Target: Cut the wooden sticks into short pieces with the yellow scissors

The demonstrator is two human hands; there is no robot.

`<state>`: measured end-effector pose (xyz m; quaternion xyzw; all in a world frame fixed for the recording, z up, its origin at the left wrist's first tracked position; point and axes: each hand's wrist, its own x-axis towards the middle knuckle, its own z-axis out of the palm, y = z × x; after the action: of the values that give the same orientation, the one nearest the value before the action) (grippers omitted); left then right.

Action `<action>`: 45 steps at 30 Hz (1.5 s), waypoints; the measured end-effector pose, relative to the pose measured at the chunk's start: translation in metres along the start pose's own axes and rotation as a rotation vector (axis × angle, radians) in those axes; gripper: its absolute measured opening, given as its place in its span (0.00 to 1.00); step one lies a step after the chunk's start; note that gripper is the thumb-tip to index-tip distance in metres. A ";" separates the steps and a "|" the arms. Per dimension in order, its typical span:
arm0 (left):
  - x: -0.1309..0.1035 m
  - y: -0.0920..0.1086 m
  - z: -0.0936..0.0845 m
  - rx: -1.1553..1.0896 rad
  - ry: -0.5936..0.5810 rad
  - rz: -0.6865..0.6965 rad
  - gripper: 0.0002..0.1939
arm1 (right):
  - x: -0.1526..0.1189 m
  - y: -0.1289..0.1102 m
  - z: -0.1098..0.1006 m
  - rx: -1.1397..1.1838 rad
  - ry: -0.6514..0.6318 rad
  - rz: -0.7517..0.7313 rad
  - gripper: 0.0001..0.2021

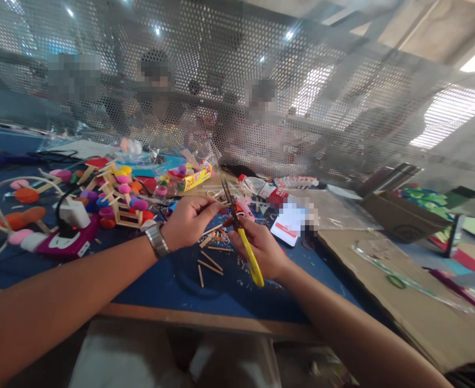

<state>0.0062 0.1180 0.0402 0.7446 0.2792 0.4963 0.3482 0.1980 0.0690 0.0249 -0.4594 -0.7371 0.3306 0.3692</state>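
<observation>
My right hand [262, 245] is closed around a pair of scissors [250, 258] with yellow handles, their dark blades pointing up and away from me. Just left of the blades, my left hand [191, 221] pinches a thin wooden stick [226, 205] between thumb and fingers; most of it is hidden. A metal-banded watch [156, 240] circles my left wrist. Below both hands, several short cut wooden sticks [211, 264] and small shavings lie scattered on the blue tabletop [237, 296].
Wooden-stick constructions with coloured round pieces [122, 202] stand left, beside a purple power strip [65, 237] with a white plug. A lit phone [288, 223] and a plastic bottle [262, 188] lie right. A cardboard box [403, 215] sits farther right. Behind a perforated screen [221, 81] are people.
</observation>
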 end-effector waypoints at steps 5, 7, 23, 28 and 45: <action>0.001 -0.007 0.001 -0.164 -0.045 -0.110 0.20 | 0.002 -0.004 -0.001 0.024 -0.003 -0.007 0.19; 0.001 -0.008 0.001 -0.216 -0.059 -0.161 0.20 | 0.004 -0.006 -0.001 0.016 -0.004 -0.025 0.20; -0.001 -0.002 0.007 -0.302 -0.180 -0.170 0.19 | 0.008 0.001 0.009 0.177 0.147 0.126 0.19; -0.001 -0.004 0.005 -0.296 -0.125 -0.159 0.20 | 0.010 0.011 0.006 0.251 0.127 0.124 0.22; -0.006 -0.009 0.019 -0.624 -0.213 -0.457 0.23 | 0.011 0.017 0.004 0.402 0.040 -0.139 0.46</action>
<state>0.0214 0.1139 0.0249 0.5692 0.2358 0.3871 0.6860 0.1983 0.0842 0.0117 -0.3311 -0.6787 0.4356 0.4900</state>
